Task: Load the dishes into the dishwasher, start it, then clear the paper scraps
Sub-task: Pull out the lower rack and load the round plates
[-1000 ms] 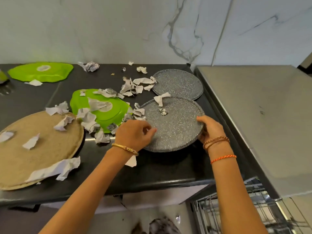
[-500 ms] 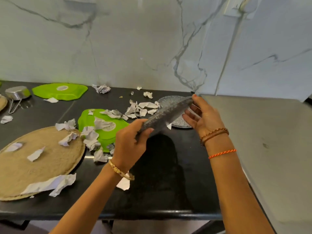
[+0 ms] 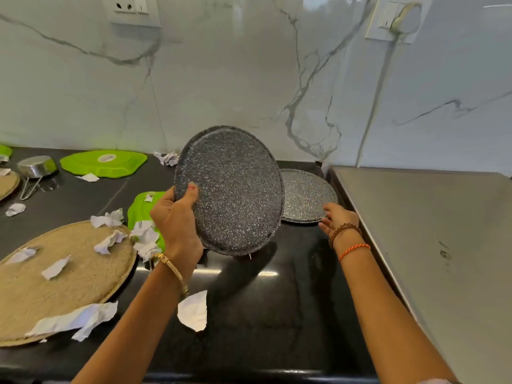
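I see my left hand (image 3: 177,225) gripping the left rim of a speckled grey plate (image 3: 230,189), thumb pressed on its face, fingers curled behind. The plate is raised off the black counter (image 3: 277,314) and tipped nearly upright, its flat side turned toward me. My right hand (image 3: 336,218) sits lower and to the right, fingers loosely spread and holding nothing, its fingertips just at the near edge of a second speckled plate (image 3: 307,196) that lies flat on the counter behind the raised one. Paper scraps (image 3: 192,310) lie on the counter under my left forearm, and more rest on the woven mat (image 3: 55,289) and green plate (image 3: 141,209) to the left.
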`<state>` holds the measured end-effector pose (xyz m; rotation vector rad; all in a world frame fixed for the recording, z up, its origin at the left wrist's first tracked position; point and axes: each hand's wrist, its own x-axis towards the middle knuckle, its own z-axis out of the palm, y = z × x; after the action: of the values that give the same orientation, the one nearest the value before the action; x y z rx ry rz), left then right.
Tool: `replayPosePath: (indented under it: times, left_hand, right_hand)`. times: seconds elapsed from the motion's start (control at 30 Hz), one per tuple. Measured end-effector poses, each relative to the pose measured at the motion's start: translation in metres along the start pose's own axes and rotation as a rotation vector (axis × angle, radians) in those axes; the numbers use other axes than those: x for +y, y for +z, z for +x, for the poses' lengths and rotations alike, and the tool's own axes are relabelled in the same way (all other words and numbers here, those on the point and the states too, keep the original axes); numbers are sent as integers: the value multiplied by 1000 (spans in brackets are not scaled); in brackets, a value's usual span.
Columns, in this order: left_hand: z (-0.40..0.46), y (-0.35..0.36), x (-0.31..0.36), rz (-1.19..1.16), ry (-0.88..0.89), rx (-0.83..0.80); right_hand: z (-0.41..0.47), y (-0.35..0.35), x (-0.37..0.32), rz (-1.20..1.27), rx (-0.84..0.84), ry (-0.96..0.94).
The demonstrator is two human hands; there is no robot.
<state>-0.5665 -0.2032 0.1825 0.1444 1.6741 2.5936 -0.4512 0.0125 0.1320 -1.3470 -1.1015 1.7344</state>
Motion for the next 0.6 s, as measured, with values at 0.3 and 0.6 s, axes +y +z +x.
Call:
replayPosePath:
  times: [0.3,0.6]
  left_hand:
    - [18,13,-4,-104,-196,211]
    - [30,22,-13,-139,-302,198]
  right_hand:
    - [48,13,8,-382,167,-104]
    - [80,9,9,-539,248,-190]
